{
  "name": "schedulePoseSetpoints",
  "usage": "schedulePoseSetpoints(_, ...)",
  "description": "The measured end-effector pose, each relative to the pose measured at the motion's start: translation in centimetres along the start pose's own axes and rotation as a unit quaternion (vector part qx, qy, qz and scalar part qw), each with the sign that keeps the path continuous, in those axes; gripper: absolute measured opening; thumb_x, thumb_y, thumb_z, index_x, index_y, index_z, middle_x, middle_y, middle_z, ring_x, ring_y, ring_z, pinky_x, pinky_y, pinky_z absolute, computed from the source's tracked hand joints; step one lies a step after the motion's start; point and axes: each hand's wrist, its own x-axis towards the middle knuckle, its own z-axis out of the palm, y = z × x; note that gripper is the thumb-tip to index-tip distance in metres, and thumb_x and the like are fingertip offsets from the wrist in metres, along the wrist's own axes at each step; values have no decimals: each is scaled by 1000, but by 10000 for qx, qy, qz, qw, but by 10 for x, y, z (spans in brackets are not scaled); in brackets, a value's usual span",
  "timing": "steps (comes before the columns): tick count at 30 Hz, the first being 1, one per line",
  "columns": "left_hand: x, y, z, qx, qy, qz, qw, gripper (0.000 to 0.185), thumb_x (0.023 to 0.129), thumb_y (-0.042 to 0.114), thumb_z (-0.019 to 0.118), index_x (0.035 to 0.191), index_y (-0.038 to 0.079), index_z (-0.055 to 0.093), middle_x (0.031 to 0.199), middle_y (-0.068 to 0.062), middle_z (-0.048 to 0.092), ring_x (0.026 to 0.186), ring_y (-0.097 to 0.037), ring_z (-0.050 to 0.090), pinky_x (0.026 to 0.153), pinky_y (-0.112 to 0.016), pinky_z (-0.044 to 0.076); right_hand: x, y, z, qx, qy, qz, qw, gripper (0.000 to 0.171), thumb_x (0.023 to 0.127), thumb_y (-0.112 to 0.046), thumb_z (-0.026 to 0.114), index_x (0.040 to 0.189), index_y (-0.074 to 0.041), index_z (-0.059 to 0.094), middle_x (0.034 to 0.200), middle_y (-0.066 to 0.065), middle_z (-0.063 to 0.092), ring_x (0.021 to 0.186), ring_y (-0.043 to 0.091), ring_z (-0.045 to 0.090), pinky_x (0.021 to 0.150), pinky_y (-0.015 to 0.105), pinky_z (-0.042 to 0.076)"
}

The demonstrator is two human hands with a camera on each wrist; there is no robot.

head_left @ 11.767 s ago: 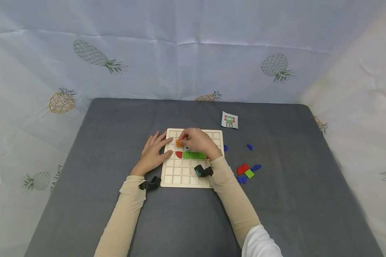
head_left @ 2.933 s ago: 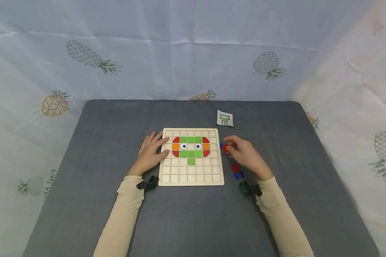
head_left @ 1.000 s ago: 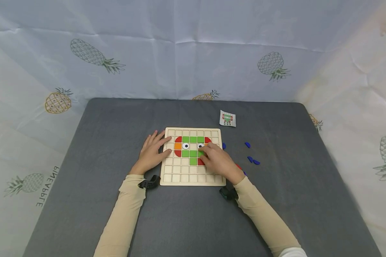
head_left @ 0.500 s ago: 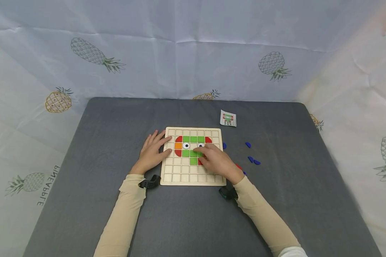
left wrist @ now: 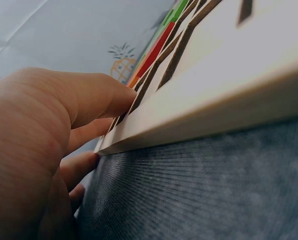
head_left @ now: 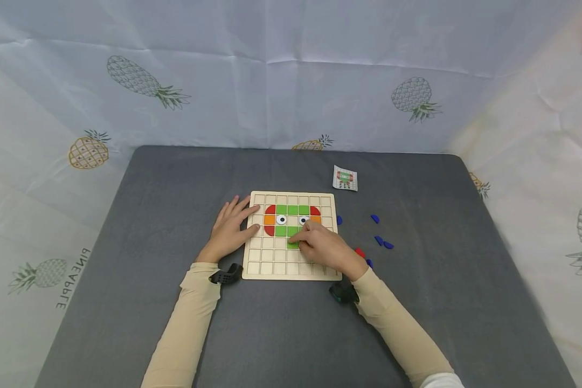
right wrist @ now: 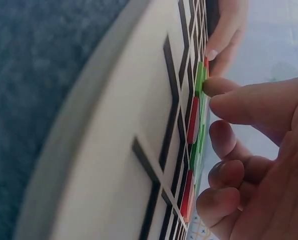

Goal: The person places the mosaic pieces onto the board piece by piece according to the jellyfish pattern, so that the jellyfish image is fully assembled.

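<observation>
A wooden grid board (head_left: 267,268) carries red, green and orange tiles and two eye tiles (head_left: 281,220). My left hand (head_left: 229,229) rests at its left edge, fingers spread, thumb on the rim in the left wrist view. Over the board's right half, my right hand (head_left: 326,245) touches the lone lower green tile (head_left: 292,246) with its index fingertip. In the right wrist view the thumb lies close to that index finger and the other fingers are bent, with nothing held. A red tile (right wrist: 193,120) sits beside the green one there; the hand hides it in the head view.
Right of the board lie several blue pieces (head_left: 379,241) and a red piece (head_left: 360,252). Another blue piece (head_left: 339,220) is close to the board's right edge. A printed picture card (head_left: 345,178) lies farther back on the grey table (head_left: 184,178).
Since the earliest frame, more tiles have joined the board. A red tile was brought from the right and set beside the lower green one. My right index finger has since slid down-left onto that green tile.
</observation>
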Motion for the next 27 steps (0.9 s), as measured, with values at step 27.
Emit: schedulePoseSetpoints(27, 0, -1, -1, 64, -46, 28, 10000, 57, 97, 28, 64, 151, 16, 51, 168, -12, 27, 160, -33, 8, 132, -50, -2, -70, 53, -48, 373, 551, 1165, 9910, 24, 100, -11, 63, 123, -8, 70, 114, 8, 70, 90, 18, 60, 75, 35, 55)
